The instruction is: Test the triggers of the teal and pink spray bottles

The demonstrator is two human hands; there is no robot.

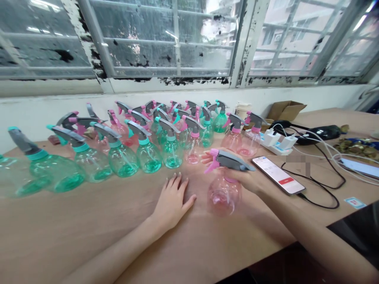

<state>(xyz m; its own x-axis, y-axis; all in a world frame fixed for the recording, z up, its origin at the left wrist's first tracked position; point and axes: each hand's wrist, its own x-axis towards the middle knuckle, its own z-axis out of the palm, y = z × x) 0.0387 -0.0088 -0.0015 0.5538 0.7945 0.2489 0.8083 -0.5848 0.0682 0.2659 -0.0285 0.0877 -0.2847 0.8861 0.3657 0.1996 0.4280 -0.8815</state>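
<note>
From my remote post I am seeing, starting at the far left, a row of green spray bottles (149, 156) lining the desk (97, 228), while more bottles with pink and teal fittings are crowding behind them. Further right, and in front of that row, my left hand (171, 201) is lying palm down on the desk, its fingers straight and a little apart. Just right of its thumb, without touching it, a pink spray bottle (223, 197) is occupying the space between that hand and my right wrist, its pink nozzle pointing left. Blur is keeping me from telling whether its base is touching the desk. My right hand (238, 176) is clasping this bottle round the neck, just below the grey sprayer head, with fingertips showing beyond the trigger. Behind it, two other pink bottles (250, 144) are standing near a white power strip (275, 146). Beside my right forearm, a phone (278, 175) is lying screen up, a black cable (322, 203) trailing from it, and a small card (354, 202) is resting farther right.
</note>
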